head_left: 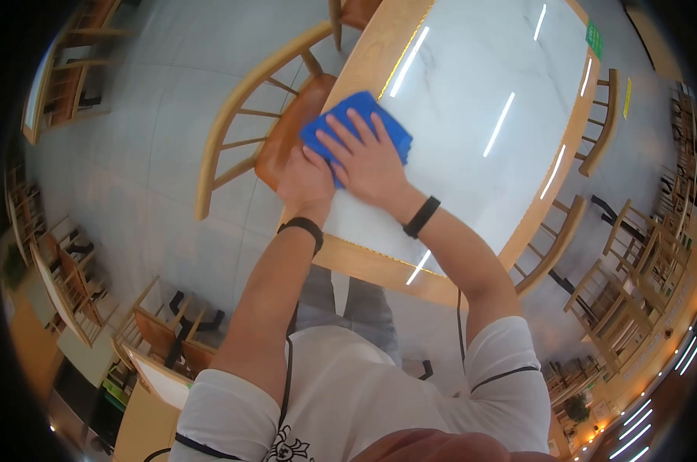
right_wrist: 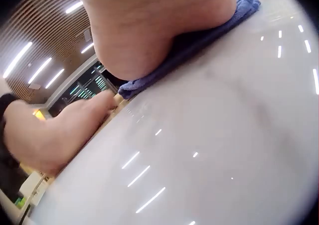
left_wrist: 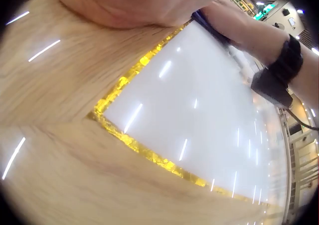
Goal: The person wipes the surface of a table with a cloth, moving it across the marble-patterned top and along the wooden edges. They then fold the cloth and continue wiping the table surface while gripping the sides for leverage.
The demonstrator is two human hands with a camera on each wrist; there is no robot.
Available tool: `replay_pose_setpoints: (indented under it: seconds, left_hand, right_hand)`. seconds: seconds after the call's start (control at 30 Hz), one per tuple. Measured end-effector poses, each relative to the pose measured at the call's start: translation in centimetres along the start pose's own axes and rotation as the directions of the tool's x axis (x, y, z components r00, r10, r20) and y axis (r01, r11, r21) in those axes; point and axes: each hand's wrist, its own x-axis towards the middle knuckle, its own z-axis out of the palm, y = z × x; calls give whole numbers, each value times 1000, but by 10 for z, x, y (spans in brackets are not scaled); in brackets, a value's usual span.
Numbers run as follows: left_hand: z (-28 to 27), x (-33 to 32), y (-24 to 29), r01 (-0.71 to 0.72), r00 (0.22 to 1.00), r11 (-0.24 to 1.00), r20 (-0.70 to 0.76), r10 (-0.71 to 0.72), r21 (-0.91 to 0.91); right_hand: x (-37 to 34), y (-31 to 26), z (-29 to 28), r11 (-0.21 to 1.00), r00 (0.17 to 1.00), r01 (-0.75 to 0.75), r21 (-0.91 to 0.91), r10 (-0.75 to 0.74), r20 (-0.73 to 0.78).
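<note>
A folded blue cloth (head_left: pixel 398 140) lies on the tabletop near its left edge. Spread flat over it, my right hand (head_left: pixel 370 165) presses down with straight fingers (head_left: pixel 354 119). In the right wrist view the heel of that hand (right_wrist: pixel 149 30) rests on the cloth (right_wrist: pixel 244 13). My left hand (head_left: pixel 306 183) is at the wooden border beside the cloth's near left corner, its fingertips right at the cloth's edge. The left wrist view shows the left palm (left_wrist: pixel 134 5) low over the wood; its fingers are hidden, so I cannot tell how they curl.
The table has a glossy white marbled top (head_left: pixel 464 177), a wooden border (head_left: pixel 387 266) and a gold trim line (left_wrist: pixel 122 88). A wooden chair (head_left: pixel 229 127) with a brown seat stands against the left side. More chairs (head_left: pixel 556 246) line the right side. A green sticker (head_left: pixel 594 38) marks the far right corner.
</note>
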Motion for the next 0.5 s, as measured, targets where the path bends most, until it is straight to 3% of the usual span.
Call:
replay_pose_setpoints:
  seconds: [0.13, 0.2, 0.37, 0.5]
  left_hand:
    - [6, 0, -3, -14, 999, 999, -52, 11, -42]
    - [1, 0, 0, 22, 1000, 999, 6, -22, 29]
    - [2, 1, 0, 68, 997, 994, 24, -70, 84]
    - [5, 2, -4, 78, 996, 994, 31, -81, 77]
  right_hand:
    - [-13, 1, 0, 998, 999, 40, 56, -41, 15]
    - [-5, 14, -4, 997, 997, 65, 47, -66, 28]
    - [63, 89, -22, 988, 999, 43, -150, -43, 5]
    - [122, 173, -26, 959, 992, -54, -279, 19, -127]
